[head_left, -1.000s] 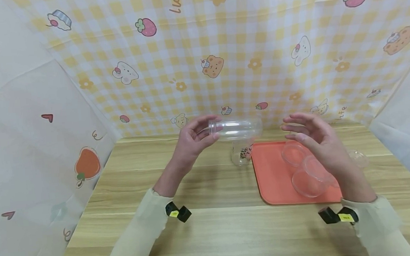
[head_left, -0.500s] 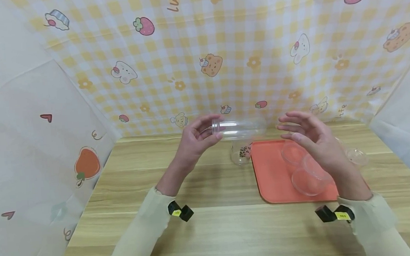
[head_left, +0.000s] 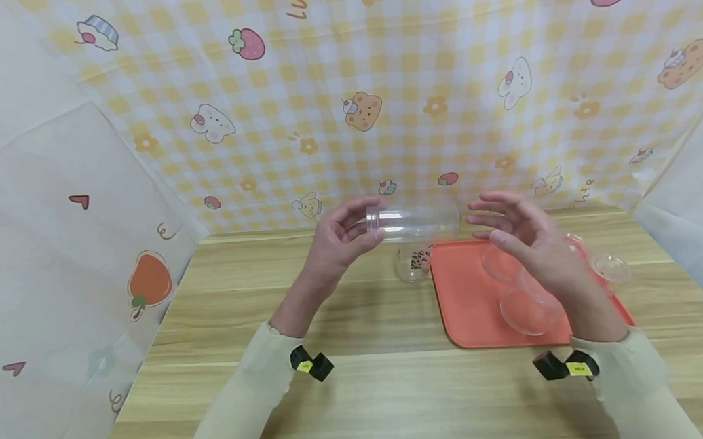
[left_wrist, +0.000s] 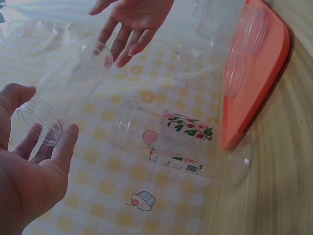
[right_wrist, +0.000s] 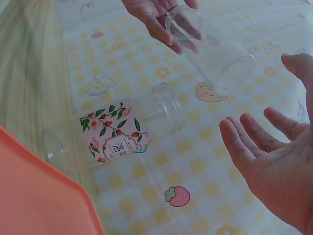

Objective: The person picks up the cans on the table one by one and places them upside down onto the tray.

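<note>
A clear jar (head_left: pixel 416 223) lies sideways in the air, its threaded mouth toward the left. My left hand (head_left: pixel 333 249) grips it around that mouth end, thumb below and fingers behind. Past the jar's base, my right hand (head_left: pixel 527 238) is held apart from it, fingers spread and nothing in them, as the right wrist view (right_wrist: pixel 274 156) confirms. Below the held jar, another clear jar (head_left: pixel 414 264) with a floral label (right_wrist: pixel 112 129) stands upright on the table near the tray; its top is hard to make out in the head view.
An orange-red tray (head_left: pixel 464 307) lies on the wooden table (head_left: pixel 364 402) at the right. Several clear round containers (head_left: pixel 529 310) stand on it, partly hidden by my right arm. A clear round piece (head_left: pixel 610 267) lies by the tray's right side. A checked cloth (head_left: pixel 317 79) hangs behind.
My left hand has shifted slightly right with the jar. The right hand has come left, narrowing the gap to the jar's base.
</note>
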The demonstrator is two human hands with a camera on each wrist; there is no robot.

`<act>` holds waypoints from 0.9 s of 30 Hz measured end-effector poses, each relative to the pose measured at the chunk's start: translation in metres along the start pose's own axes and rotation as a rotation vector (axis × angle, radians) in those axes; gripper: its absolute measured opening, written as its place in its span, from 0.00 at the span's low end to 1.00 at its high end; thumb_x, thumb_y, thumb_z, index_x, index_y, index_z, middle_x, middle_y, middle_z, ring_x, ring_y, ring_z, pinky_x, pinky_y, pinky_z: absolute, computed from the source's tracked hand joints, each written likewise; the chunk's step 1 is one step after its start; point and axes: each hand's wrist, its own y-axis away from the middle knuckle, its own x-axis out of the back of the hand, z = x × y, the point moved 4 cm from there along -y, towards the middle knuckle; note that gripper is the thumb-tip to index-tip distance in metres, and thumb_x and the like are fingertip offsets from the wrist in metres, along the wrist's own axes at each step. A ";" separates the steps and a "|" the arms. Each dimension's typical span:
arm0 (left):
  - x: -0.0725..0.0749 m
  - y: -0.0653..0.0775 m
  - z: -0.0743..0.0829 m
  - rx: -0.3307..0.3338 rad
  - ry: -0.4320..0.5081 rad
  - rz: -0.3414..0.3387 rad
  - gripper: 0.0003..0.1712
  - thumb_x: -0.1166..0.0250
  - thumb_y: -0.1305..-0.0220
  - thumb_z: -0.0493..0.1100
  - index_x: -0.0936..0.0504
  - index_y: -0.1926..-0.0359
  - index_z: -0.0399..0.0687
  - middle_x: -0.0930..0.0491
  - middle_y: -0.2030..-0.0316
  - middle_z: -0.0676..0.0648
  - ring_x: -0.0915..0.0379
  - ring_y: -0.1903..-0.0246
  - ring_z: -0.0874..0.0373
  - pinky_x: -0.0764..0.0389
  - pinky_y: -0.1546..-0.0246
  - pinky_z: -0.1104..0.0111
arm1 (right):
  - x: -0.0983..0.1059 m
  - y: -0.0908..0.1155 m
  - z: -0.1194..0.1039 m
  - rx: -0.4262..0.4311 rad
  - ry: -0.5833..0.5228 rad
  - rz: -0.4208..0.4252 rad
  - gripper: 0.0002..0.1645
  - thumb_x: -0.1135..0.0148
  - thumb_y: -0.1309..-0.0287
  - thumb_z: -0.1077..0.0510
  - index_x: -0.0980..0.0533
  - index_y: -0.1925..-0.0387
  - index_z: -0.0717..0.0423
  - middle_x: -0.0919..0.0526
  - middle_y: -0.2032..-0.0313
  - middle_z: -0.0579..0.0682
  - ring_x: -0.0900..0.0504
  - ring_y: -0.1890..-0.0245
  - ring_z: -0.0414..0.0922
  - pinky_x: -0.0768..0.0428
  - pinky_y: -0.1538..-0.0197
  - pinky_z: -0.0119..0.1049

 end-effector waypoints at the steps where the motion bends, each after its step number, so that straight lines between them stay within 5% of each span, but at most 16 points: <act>1: 0.000 0.000 0.000 0.003 0.003 0.000 0.28 0.33 0.40 0.29 0.24 0.38 0.34 0.25 0.39 0.37 0.26 0.42 0.43 0.23 0.40 0.56 | -0.001 -0.001 0.000 0.004 -0.004 -0.007 0.31 0.50 0.32 0.77 0.43 0.29 0.74 0.35 0.35 0.73 0.27 0.37 0.60 0.23 0.39 0.46; 7: -0.001 0.001 -0.002 0.029 0.013 0.010 0.28 0.33 0.40 0.28 0.24 0.37 0.34 0.29 0.37 0.32 0.27 0.42 0.42 0.23 0.41 0.57 | -0.004 -0.002 0.003 -0.027 0.000 -0.012 0.32 0.48 0.31 0.76 0.42 0.28 0.71 0.34 0.33 0.70 0.28 0.36 0.57 0.24 0.38 0.45; 27: -0.008 0.002 -0.009 0.048 0.018 -0.009 0.28 0.33 0.39 0.29 0.25 0.37 0.35 0.25 0.39 0.40 0.26 0.42 0.43 0.23 0.40 0.56 | -0.012 -0.007 0.006 -0.026 0.010 -0.015 0.35 0.46 0.35 0.78 0.39 0.28 0.69 0.31 0.33 0.63 0.28 0.35 0.54 0.23 0.39 0.44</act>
